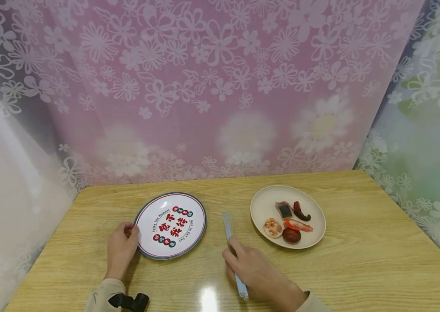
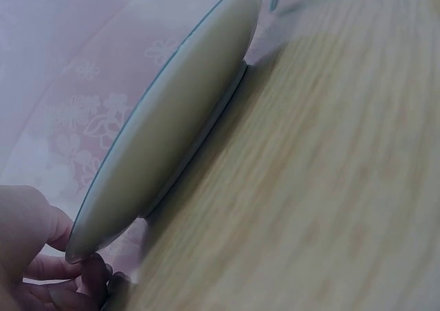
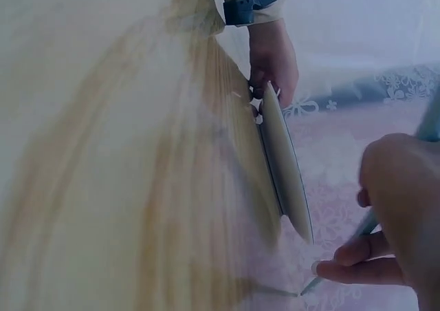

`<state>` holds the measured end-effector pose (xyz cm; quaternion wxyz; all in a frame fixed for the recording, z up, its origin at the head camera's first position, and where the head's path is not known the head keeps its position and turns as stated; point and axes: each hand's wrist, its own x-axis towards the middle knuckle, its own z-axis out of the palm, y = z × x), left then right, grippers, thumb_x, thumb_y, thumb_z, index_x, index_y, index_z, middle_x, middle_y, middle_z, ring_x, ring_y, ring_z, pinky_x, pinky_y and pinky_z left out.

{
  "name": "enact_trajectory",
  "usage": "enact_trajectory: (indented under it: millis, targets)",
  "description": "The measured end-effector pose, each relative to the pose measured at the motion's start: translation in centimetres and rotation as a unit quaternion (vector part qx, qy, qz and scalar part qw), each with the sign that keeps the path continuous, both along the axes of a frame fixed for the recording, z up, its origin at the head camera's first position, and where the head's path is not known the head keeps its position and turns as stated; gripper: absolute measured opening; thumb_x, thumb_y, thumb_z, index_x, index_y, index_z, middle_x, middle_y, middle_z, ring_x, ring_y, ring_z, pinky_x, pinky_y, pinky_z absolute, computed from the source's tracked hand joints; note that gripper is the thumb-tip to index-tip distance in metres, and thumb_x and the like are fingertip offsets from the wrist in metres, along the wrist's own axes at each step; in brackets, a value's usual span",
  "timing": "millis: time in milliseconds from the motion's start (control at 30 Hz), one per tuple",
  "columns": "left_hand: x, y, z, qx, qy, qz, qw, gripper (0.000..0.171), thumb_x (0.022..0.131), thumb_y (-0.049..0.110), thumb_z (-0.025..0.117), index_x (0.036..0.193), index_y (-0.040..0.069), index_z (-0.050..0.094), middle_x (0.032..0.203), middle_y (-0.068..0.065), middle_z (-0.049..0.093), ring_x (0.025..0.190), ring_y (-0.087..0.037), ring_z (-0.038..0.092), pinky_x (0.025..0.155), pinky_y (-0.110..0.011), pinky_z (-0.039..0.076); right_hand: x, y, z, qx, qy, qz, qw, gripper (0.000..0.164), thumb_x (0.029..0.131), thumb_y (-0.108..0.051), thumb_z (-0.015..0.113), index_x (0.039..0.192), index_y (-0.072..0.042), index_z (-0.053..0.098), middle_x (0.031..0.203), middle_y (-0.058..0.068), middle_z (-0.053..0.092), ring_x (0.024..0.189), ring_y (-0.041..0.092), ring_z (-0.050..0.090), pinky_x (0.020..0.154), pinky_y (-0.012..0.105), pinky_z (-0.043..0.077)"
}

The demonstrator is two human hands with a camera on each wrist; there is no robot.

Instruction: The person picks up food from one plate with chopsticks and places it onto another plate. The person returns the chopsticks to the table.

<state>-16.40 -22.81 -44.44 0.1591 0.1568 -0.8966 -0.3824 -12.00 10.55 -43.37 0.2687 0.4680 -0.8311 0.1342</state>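
My left hand (image 1: 121,246) pinches the left rim of a white plate (image 1: 147,223) with a blue edge and red characters. In the left wrist view the plate's foot (image 2: 196,146) is at the wooden table, with fingers under the rim. Pale blue chopsticks (image 1: 240,285) are gripped in my right hand (image 1: 254,268), their thin tips pointing away from me between the two plates. To the right, a cream plate (image 1: 259,206) bears a lotus root slice (image 1: 272,228), a shrimp (image 1: 299,225), a round brown piece (image 1: 291,235), a dark tentacle (image 1: 302,212) and a dark square piece (image 1: 284,209).
Both plates stand on a wooden table (image 1: 368,242), towards its back edge. A pink flowered curtain (image 1: 204,108) hangs behind it, with more cloth at both sides. A black strap with a device (image 1: 130,302) is on the left wrist.
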Motion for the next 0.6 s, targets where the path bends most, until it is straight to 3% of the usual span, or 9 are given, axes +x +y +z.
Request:
enact_trajectory:
  millis: [167,333,433,600]
  targets:
    - [0.0,0.1,0.0,-0.003,0.001,0.002,1.0,0.027,0.093,0.014,0.05,0.105,-0.008,0.061,0.091,-0.022,0.062,0.083,-0.032,0.058,0.069,-0.037,0.044,0.3,0.4,0.3,-0.068,-0.027,-0.014,0.997,0.035,0.105,-0.027,0.027,0.094,-0.007,0.053,0.091,0.001,0.041,0.061,0.002,0.036,0.05,0.008,0.031]
    - [0.0,0.1,0.0,-0.002,-0.002,0.003,1.0,0.028,0.093,0.015,0.05,0.105,-0.008,0.061,0.092,-0.022,0.061,0.083,-0.032,0.058,0.068,-0.037,0.044,0.2,0.9,1.2,-0.121,0.024,-0.02,0.992,0.037,0.104,-0.03,0.038,0.096,-0.002,0.061,0.092,0.003,0.053,0.064,0.004,0.05,0.057,0.008,0.042]
    - [0.0,0.1,0.0,-0.001,-0.003,0.002,1.0,0.029,0.093,0.015,0.05,0.106,-0.009,0.061,0.092,-0.022,0.061,0.083,-0.032,0.058,0.068,-0.037,0.044,-0.1,1.4,2.0,-0.163,0.053,-0.025,0.985,0.035,0.104,-0.025,0.042,0.088,-0.003,0.065,0.087,0.003,0.057,0.063,0.006,0.053,0.057,0.011,0.045]
    - [0.0,0.0,0.1,-0.002,-0.005,0.001,1.0,0.03,0.094,0.015,0.049,0.107,-0.009,0.061,0.092,-0.022,0.061,0.083,-0.032,0.057,0.069,-0.037,0.044,-0.5,2.5,3.0,-0.249,0.034,-0.011,0.968,0.031,0.101,-0.022,0.049,0.086,-0.004,0.068,0.084,0.003,0.061,0.063,0.01,0.058,0.058,0.016,0.048]
